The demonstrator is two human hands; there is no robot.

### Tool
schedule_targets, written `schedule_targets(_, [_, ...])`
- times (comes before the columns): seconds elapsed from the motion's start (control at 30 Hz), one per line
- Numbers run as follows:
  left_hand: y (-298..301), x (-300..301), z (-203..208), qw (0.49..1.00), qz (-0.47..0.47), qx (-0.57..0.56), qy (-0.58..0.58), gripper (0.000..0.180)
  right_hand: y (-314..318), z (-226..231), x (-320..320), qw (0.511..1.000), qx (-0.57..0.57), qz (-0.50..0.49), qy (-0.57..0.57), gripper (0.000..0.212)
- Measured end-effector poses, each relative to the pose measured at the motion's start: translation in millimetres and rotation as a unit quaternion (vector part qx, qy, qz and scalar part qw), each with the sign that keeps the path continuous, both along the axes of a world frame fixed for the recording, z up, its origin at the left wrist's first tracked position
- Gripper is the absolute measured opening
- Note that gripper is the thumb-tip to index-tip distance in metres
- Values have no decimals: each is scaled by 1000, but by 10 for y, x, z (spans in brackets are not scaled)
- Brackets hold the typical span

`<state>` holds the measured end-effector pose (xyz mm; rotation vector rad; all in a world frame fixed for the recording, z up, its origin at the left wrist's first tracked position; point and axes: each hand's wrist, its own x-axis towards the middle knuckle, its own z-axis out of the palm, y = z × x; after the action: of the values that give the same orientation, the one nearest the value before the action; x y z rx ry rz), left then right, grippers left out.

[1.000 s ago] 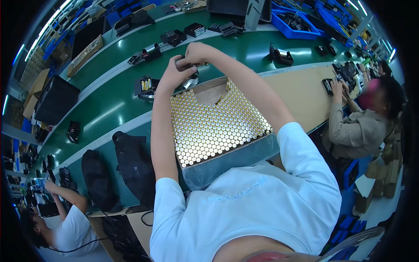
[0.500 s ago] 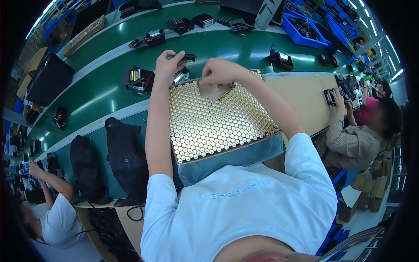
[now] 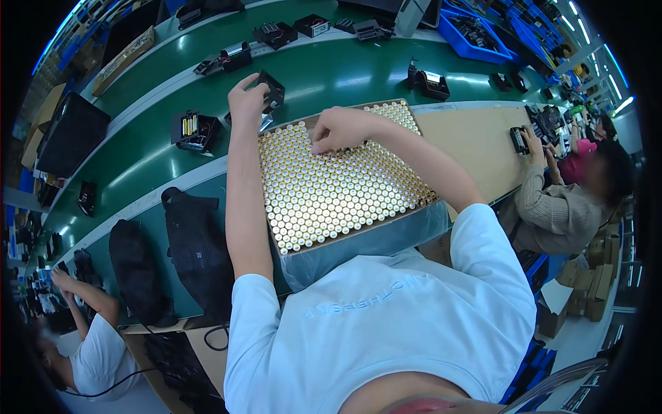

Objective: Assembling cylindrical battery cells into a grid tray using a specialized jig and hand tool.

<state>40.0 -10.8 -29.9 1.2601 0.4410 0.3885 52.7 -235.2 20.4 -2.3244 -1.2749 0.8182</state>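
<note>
A wide box [image 3: 362, 231] lined with clear plastic stands in front of me, packed with upright batteries [image 3: 324, 196] whose pale ends face up. Over a gap near its far edge, my right hand [image 3: 343, 130] is curled downward with its fingers together; what they grip, if anything, is hidden. Beyond the box's far left corner, my left hand [image 3: 248, 103] has its fingers closed on the edge of a black plastic case [image 3: 274, 88], tilted up above the green surface. To its left lies an open black case [image 3: 195, 131] with several yellow batteries in it.
More black cases [image 3: 433, 84] sit along the green conveyor [image 3: 331, 69]. A blue bin [image 3: 476, 38] of black parts stands at the far right. Two black bags [image 3: 196, 248] lie left of my arm. Co-workers sit at the right [image 3: 562, 207] and left [image 3: 100, 352].
My right hand has moved slightly left and lower over the batteries. My left hand has shifted left, and the black case in it is now turned more upright. Cases on the conveyor have shifted left.
</note>
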Motion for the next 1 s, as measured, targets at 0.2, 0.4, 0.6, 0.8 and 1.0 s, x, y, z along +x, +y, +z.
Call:
schedule_targets(0.2, [62, 26, -68, 998, 16, -60, -28, 50, 242, 361, 321, 982, 120, -133, -63, 31])
schedule_targets(0.4, [-66, 8, -23, 994, 12, -93, -53, 42, 786, 331, 682, 958, 149, -95, -227, 38])
schedule_targets(0.6, [-13, 97, -65, 967, -24, -231, -102, 37, 1152, 244, 869, 949, 115, -85, -280, 43])
schedule_targets(0.8, [32, 106, -140, 967, 6, -236, -91, 36, 1144, 388, 679, 975, 72, -140, -158, 40])
schedule_targets(1.0, [-121, 0, 55, 991, 79, -99, -40, 46, 1047, 252, 643, 949, 233, -155, -143, 27])
